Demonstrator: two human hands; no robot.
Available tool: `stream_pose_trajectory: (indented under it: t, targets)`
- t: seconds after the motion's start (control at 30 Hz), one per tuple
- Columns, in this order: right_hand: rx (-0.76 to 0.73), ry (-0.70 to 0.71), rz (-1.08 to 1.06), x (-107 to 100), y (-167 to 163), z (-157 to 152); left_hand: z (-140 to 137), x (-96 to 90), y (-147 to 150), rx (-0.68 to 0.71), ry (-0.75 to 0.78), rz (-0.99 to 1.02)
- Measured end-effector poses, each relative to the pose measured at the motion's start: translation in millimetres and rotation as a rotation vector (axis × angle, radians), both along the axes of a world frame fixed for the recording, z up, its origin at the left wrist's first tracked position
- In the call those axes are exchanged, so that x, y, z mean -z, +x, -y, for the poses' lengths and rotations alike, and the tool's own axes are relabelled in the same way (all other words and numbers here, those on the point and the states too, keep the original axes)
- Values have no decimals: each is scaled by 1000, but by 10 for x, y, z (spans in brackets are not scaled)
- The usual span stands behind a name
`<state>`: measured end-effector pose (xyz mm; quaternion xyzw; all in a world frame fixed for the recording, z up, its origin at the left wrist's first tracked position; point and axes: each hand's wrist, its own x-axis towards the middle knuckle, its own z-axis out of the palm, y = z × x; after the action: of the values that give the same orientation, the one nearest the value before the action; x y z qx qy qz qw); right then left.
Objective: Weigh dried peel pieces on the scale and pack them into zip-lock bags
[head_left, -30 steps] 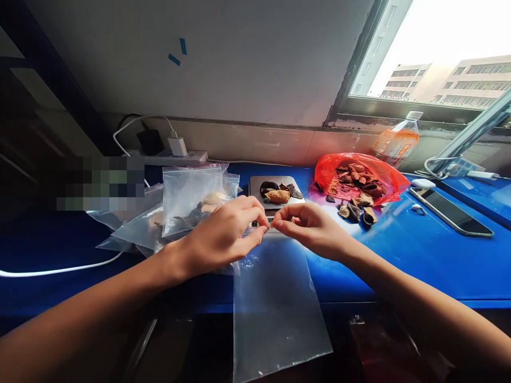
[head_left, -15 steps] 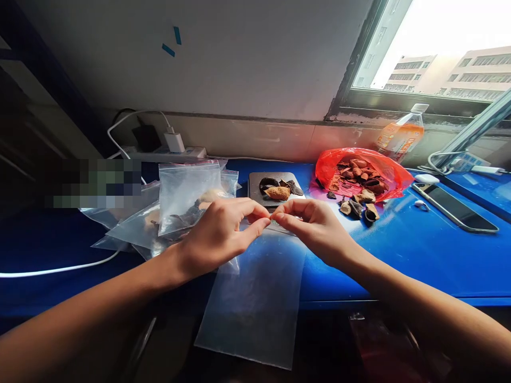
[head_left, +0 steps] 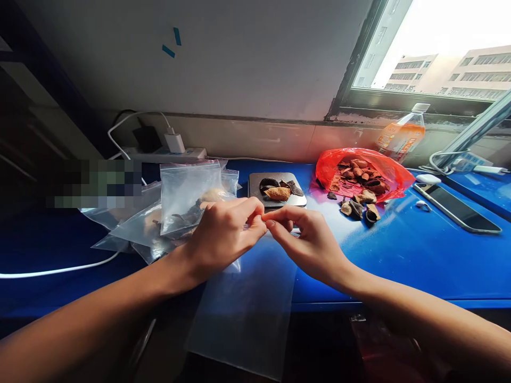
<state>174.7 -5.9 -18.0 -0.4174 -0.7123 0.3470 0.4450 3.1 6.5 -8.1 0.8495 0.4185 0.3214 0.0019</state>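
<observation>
I see left hand (head_left: 229, 234) pinching top of clear plastic bag (head_left: 243, 319); right hand (head_left: 317, 242) pinching there too, fingertips meeting, exact grip hard to make out. Bag hangs past front edge of table (head_left: 407, 266). Beyond hands, scale (head_left: 295, 200) bears dried pieces (head_left: 278, 193). Zip bags (head_left: 189, 186) lie left, red plastic bag (head_left: 327, 167) right.

Shadowed grey wall (head_left: 255, 64), two blue strips (head_left: 177, 36); blue table (head_left: 415, 266), bright window (head_left: 443, 37) at right, pale buildings (head_left: 481, 72) outside

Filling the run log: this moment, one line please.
left hand: pinching hanging clear bag | right hand: touching left, grip unclear | scale: dried pieces on top | red bag: open, right of scale
</observation>
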Motion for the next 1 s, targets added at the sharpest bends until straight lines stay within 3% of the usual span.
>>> stream_pose_trajectory:
  t: [0.1, 0.2, 0.37, 0.6, 1.0]
  targets:
    - [15, 4, 11, -19, 3, 44, -17, 8, -20, -5, 193, -77]
    - [-11, -93, -41, -24, 0, 83, -20, -1, -18, -18, 344, -113]
    - [-32, -227, -145, 12, -21, 76, -31, -10, -17, -51, 417, -139]
    - [33, -274, -277, 23, 9, -32, -69, -38, -83, -89, 282, -30]
    - [-108, -302, -272, 40, 43, -94, -34, 2, -68, 43, 165, 34]
